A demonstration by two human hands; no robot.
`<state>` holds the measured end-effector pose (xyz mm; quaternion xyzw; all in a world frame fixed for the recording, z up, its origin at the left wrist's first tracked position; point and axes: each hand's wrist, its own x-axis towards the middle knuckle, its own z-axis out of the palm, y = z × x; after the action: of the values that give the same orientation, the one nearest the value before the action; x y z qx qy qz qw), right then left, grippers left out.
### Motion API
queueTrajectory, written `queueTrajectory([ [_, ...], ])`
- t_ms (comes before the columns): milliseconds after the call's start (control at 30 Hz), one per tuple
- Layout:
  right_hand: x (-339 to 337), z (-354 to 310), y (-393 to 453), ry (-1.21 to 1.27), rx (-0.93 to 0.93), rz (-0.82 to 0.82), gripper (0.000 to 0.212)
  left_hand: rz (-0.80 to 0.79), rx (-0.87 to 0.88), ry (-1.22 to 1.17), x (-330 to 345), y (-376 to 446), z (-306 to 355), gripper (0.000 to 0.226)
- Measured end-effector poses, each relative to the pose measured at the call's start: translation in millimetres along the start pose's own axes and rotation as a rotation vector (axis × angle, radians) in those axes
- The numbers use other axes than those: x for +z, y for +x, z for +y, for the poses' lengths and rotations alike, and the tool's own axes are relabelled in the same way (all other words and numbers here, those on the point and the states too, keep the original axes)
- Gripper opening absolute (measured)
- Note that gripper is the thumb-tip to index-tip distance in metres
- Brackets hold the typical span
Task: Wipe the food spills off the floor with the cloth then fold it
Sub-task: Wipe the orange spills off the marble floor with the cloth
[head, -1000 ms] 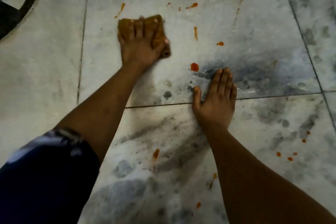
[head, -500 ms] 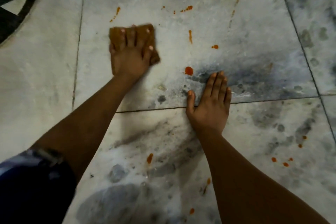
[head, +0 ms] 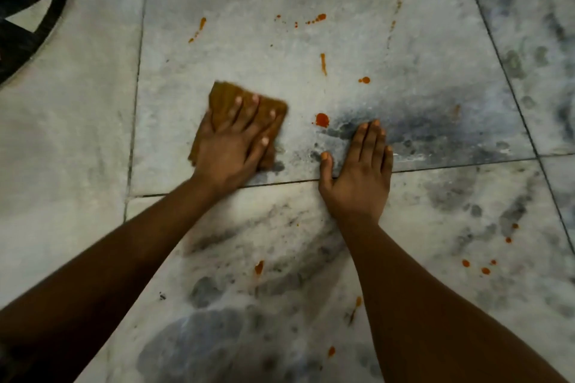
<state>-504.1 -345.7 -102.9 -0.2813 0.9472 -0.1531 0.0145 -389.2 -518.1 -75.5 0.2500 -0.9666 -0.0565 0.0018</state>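
Containers: none in view, just floor (head: 357, 40), pale marble tiles w/ grey veining.
Cloth: brown cloth (head: 224, 96) folded to a small pad, flat on the floor, left of centre, mid-tile, far edge blurred.
L hand: left hand (head: 231, 146) flat on the cloth, fingers (head: 236, 106) straight & spread, pressing down, not curled round it.
R hand: right hand (head: 357, 174) palm-down on bare floor across a tile joint, fingers straight & together, holding nothing.
Spills: big red drop (head: 322, 120) between cloth & R fingertips, touching neither; streak (head: 323, 64) & small spot (head: 364, 80) beyond; splatter (head: 315, 19) farther off; drops (head: 480, 267) by R forearm; smear (head: 259, 267) between forearms.
Vs 0.5 s ago: cloth + L hand now nearer the person & more to the right, closer to the big drop; R hand same spot; spills listed unchanged.
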Motion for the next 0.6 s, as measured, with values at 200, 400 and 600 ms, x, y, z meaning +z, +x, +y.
queueTrajectory([
  [200, 3, 2, -1, 0.006, -0.001, -0.002, 0.077, 0.022, -0.090, 0.130, 0, 16, -27, 0.061],
  [400, 1, 3, 0, -0.006, -0.017, -0.047, 0.079, -0.054, -0.128, 0.146, 3, 64, -21, 0.061],
  [600, -12, 5, 0, 0.127, -0.024, -0.049, 0.075, -0.063, -0.127, 0.058, -3, -35, -45, 0.059],
])
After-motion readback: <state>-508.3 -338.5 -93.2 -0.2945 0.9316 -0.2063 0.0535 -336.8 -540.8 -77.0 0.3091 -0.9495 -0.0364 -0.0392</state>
